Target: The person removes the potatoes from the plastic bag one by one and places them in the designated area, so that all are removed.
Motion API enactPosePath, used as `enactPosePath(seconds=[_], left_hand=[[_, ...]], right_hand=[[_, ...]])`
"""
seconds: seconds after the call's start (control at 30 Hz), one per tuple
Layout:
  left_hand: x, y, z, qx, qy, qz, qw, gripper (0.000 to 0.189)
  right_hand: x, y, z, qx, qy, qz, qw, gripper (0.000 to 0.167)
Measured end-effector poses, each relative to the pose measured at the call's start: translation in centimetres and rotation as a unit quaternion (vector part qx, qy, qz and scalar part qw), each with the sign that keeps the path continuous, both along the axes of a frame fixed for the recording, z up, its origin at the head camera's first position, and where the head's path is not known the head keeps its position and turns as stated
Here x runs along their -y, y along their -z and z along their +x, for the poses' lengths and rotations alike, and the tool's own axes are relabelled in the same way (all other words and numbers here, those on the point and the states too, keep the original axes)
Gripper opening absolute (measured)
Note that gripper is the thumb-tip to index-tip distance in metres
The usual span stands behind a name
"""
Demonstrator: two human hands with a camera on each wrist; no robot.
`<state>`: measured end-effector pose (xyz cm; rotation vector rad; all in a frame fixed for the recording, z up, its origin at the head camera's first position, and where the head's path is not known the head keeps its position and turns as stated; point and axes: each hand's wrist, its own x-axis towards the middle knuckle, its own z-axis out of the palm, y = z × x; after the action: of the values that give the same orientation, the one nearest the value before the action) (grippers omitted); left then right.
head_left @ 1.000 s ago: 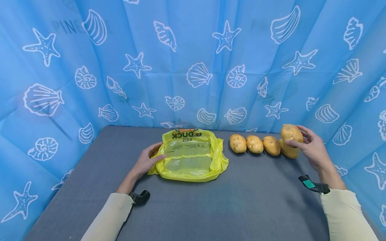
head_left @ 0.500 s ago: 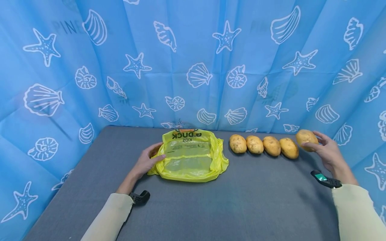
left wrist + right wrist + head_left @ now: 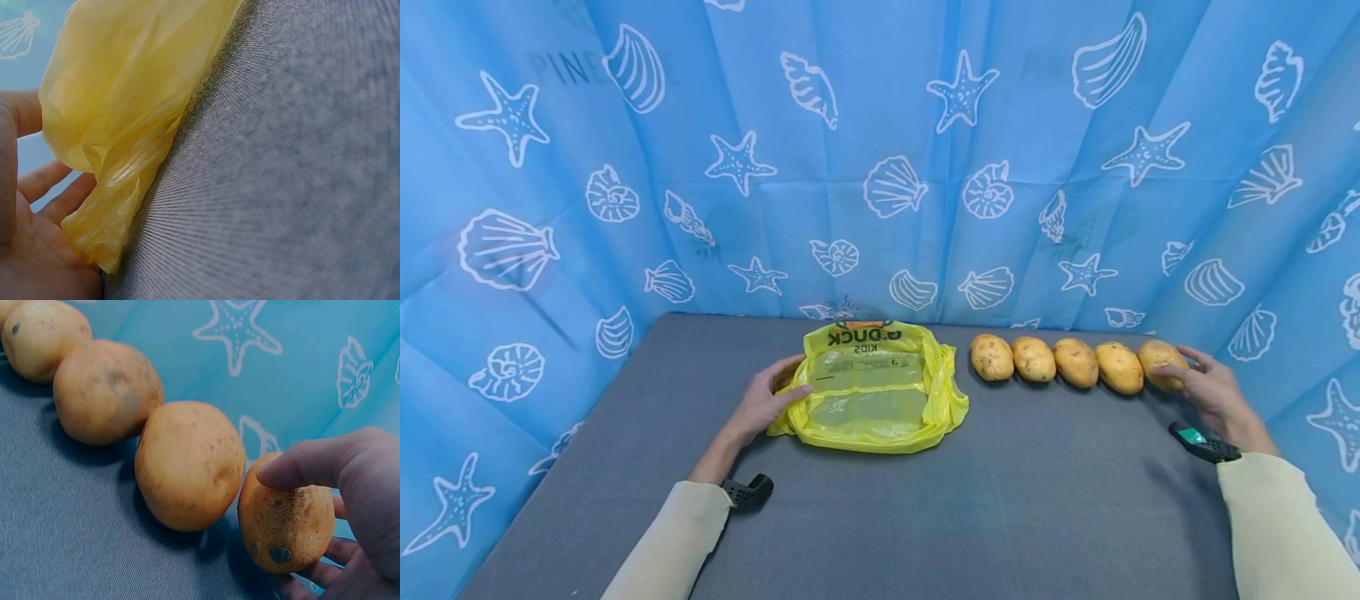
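A yellow translucent plastic bag point(image 3: 867, 408) with dark lettering lies on the table. My left hand point(image 3: 767, 404) rests at its left end, thumb along the front, other fingers partly hidden behind it. In the left wrist view those fingers point(image 3: 40, 181) are spread loosely beside the bag's crumpled end point(image 3: 109, 219). Far to the right, my right hand point(image 3: 1213, 390) holds a potato point(image 3: 1161, 364) at the end of a row. Its thumb lies across the top of this dark-spotted potato point(image 3: 284, 528), with fingers curled round the far side.
Several more potatoes stand in the row, from the leftmost potato point(image 3: 991, 358) to the neighbouring potato point(image 3: 189, 465) beside the held one. A grey cloth covers the table point(image 3: 925, 525). Blue curtains point(image 3: 880, 125) with white shells and starfish hang behind and at both sides.
My right hand has carried the potato from above the row rightward, then down to the row's right end. The left hand and the bag have stayed in place.
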<state>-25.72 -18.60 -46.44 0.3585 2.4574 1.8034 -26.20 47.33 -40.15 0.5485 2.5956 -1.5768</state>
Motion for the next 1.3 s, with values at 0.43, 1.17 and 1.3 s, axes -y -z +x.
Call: enactPosePath(seconds=[0.43,1.17,1.3], left_hand=[[0.1,0.0,0.0,-0.004,0.006,0.006,1.0000,0.065],[-0.9,-3.7,2.2,0.008,0.010,-0.008,0.9999,0.062],[-0.8,-3.6,2.1,0.010,0.011,-0.001,0.9999,0.063]], right_hand=[[-0.2,1.0,-0.4,0.019,0.017,-0.013,0.9996,0.097],[0.0,1.5,-0.8,0.013,0.008,0.028,0.9995,0.100],[-0.1,1.7,-0.9,0.013,0.011,0.032,0.9994,0.101]])
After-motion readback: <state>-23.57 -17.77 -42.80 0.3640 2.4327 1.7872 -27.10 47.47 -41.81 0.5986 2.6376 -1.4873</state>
